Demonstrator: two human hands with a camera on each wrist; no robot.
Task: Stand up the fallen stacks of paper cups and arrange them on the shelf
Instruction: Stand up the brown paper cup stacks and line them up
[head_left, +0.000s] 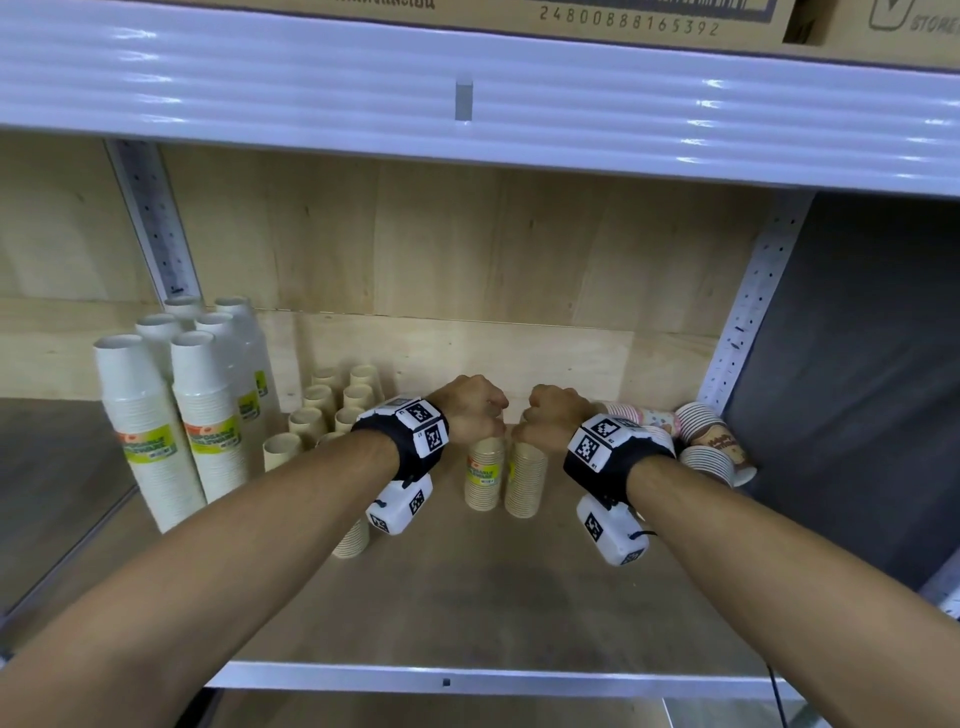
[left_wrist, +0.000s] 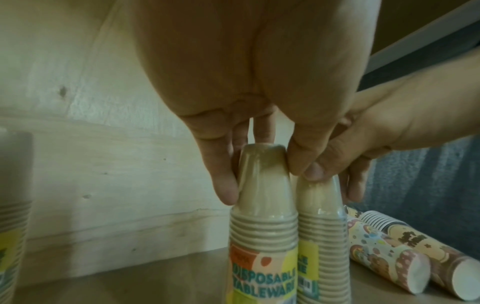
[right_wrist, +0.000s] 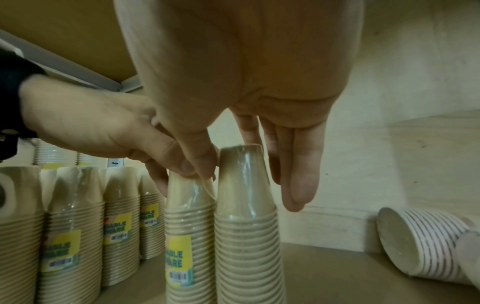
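Note:
Two beige wrapped cup stacks stand upright side by side on the wooden shelf board (head_left: 467, 597). My left hand (head_left: 475, 410) (left_wrist: 261, 179) pinches the top of the left stack (head_left: 484, 475) (left_wrist: 262, 226) from above. My right hand (head_left: 550, 415) (right_wrist: 249, 185) pinches the top of the right stack (head_left: 525, 480) (right_wrist: 246, 246) the same way. The two hands touch each other. Fallen patterned cup stacks (head_left: 714, 441) (left_wrist: 384, 253) (right_wrist: 420, 242) lie on their sides at the right end of the shelf.
Upright beige stacks (head_left: 332, 405) (right_wrist: 72, 226) stand in rows just left of my hands. Tall white stacks (head_left: 156, 415) fill the far left. The upper shelf's white edge (head_left: 467, 104) hangs overhead and a perforated post (head_left: 743, 332) bounds the right.

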